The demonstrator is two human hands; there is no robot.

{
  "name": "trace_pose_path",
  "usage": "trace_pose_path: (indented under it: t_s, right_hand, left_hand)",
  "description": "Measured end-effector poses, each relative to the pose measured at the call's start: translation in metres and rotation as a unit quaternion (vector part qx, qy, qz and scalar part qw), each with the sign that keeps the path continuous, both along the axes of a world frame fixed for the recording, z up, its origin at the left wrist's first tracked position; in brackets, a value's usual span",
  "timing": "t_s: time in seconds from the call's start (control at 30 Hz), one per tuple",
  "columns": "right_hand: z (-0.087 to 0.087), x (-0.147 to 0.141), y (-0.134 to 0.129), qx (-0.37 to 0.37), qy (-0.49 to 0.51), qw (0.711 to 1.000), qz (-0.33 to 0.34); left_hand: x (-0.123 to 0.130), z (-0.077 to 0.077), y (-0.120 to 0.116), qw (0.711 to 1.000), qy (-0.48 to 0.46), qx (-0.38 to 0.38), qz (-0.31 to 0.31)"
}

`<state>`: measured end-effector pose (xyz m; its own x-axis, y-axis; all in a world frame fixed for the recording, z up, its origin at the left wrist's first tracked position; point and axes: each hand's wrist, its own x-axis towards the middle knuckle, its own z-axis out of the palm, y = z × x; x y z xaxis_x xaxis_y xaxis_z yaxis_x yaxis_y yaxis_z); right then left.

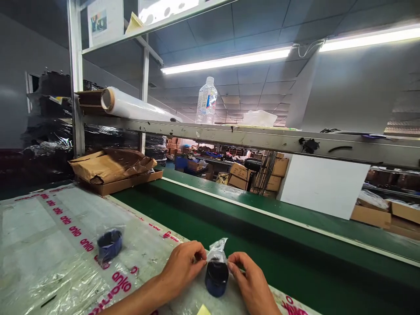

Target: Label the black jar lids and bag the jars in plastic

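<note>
A dark blue, round item in a clear plastic bag stands near the front edge of the plastic-covered table. On its left side, my left hand pinches the bag near its top with thumb and index finger. My right hand pinches the bag from the other side in the same way. The bag's loose clear end sticks up between the two hands. A second blue round item in clear plastic sits farther left on the table.
A green conveyor belt runs beyond the table. Brown paper in a shallow carton lies at the back left. Above the belt, a metal shelf holds a plastic bottle and a film roll. Something yellow shows at the bottom edge.
</note>
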<state>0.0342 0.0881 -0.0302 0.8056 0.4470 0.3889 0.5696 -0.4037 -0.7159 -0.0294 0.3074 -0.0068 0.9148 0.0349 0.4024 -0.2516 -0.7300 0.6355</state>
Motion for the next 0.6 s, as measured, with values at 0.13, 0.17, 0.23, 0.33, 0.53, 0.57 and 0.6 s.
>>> trace_pose_path:
  t_s: [0.13,0.17,0.23,0.33,0.53,0.57,0.6]
  right_hand:
    - [0.001,-0.009,-0.010,0.015,-0.017,0.999,0.030]
    - [0.000,-0.011,-0.012,0.015,-0.030,0.999,0.038]
    - [-0.002,-0.014,-0.016,0.001,-0.072,0.996,0.054]
    - [-0.009,-0.014,-0.022,-0.056,-0.137,0.986,0.070]
    - [-0.020,-0.010,-0.029,-0.151,-0.225,0.960,0.065]
    - [-0.021,-0.010,-0.030,-0.161,-0.233,0.957,0.065]
    - [-0.021,-0.010,-0.031,-0.172,-0.239,0.953,0.068]
  left_hand:
    - [-0.010,-0.001,0.004,0.998,-0.017,-0.002,-0.054]
    - [-0.013,0.000,0.006,0.997,-0.024,0.003,-0.069]
    - [-0.016,-0.001,0.010,0.994,-0.034,0.016,-0.101]
    - [-0.019,-0.003,0.014,0.982,-0.082,0.095,-0.140]
    - [-0.020,-0.002,0.013,0.933,-0.181,0.279,-0.135]
    - [-0.020,-0.002,0.012,0.928,-0.183,0.299,-0.130]
    - [-0.020,-0.001,0.012,0.921,-0.181,0.321,-0.128]
